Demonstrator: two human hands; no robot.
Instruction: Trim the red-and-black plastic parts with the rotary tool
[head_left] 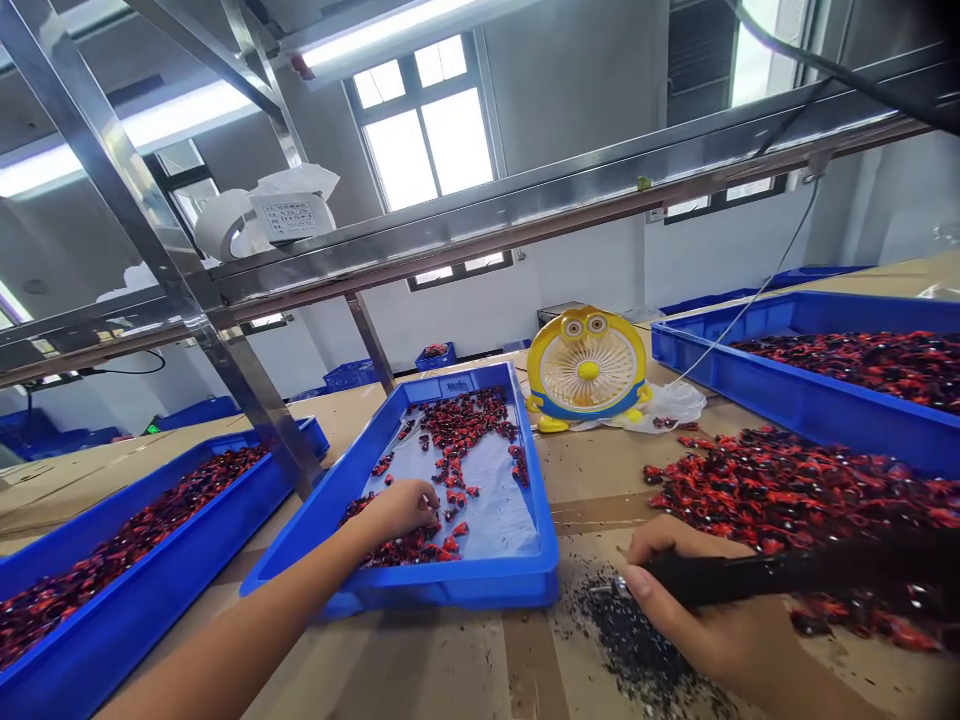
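Just under left grip (pixel 401 505): red parts (pixel 450 470).

Head camera, close above bench (pixel 450 660), facing forward, slightly down.

The white label (pixel 291 216) on the shelf carries print too small to read.

A yellow cartoon-faced desk fan (pixel 587 368) stands on the desk (pixel 450 670) beside crumpled white plastic (pixel 671 403). Label rolls (pixel 262 215) sit on the steel shelf (pixel 525 205) overhead.
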